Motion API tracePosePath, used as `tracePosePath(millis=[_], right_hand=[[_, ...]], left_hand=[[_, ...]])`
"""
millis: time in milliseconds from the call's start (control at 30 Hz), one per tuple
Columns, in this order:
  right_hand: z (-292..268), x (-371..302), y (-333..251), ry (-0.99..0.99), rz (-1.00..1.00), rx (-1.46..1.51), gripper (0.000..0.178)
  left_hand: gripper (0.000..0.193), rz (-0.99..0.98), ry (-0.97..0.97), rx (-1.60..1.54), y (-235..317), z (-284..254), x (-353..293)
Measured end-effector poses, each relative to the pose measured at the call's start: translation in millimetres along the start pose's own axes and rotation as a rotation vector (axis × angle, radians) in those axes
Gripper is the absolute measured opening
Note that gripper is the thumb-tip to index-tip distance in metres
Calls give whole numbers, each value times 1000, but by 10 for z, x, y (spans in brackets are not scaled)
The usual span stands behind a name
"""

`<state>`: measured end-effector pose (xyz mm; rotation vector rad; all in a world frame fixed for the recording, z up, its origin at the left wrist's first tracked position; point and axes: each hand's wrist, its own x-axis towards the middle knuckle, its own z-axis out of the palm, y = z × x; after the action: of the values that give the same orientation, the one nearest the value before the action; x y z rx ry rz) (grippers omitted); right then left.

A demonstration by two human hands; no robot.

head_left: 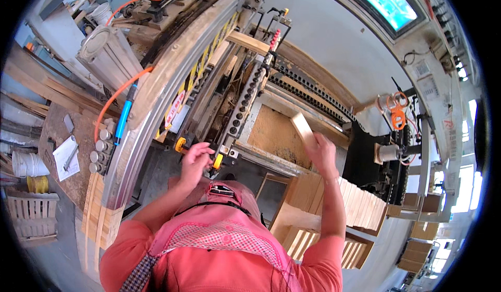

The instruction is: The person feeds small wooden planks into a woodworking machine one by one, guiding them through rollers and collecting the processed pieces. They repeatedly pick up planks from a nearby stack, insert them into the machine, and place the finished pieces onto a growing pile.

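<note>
My right hand [321, 154] is raised and grips a short pale wooden block [303, 129], held tilted above a sawdust-covered bed [274, 133] of the woodworking machine. My left hand [195, 159] reaches to the machine's front edge, fingers curled, beside a yellow knob [180, 144] and a second yellow knob [217, 161]; whether it touches either I cannot tell. A long perforated metal rail [245, 101] runs up from that spot.
A row of upright wooden blocks [355, 201] fills a wooden rack at lower right. A curved machine guard [162, 94] with an orange hose [112, 101] lies left. Wooden slats [96, 214] lean lower left. A white bucket [26, 164] stands far left.
</note>
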<state>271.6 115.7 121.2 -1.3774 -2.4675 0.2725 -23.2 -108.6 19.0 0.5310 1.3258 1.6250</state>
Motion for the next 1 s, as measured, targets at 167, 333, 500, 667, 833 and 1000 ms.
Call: tracePosePath(millis=[167,333,500,667,833,1000], right_hand=[[442,1706,-476,-21,-277,-191,34],[1002,3055,-772,24,-476,-338,39],[1515,3663,-932,-108,-452,-280,37],[1709,3864,-929,-234,-351,-230,34],[1625,4034,-735,-327,-388,-260,41],[1080,3472,-780,-246,-499,-260,35]], left_hand=[[25,-24,-124,10,54,347,260],[25,-91,10,-15,97,455,440],[28,-81,153,-98,-119,466,529],[28,-77,221,-55,-110,578,629],[29,-122,179,-84,39,703,848],[32,-61,111,-90,87,777,1158]])
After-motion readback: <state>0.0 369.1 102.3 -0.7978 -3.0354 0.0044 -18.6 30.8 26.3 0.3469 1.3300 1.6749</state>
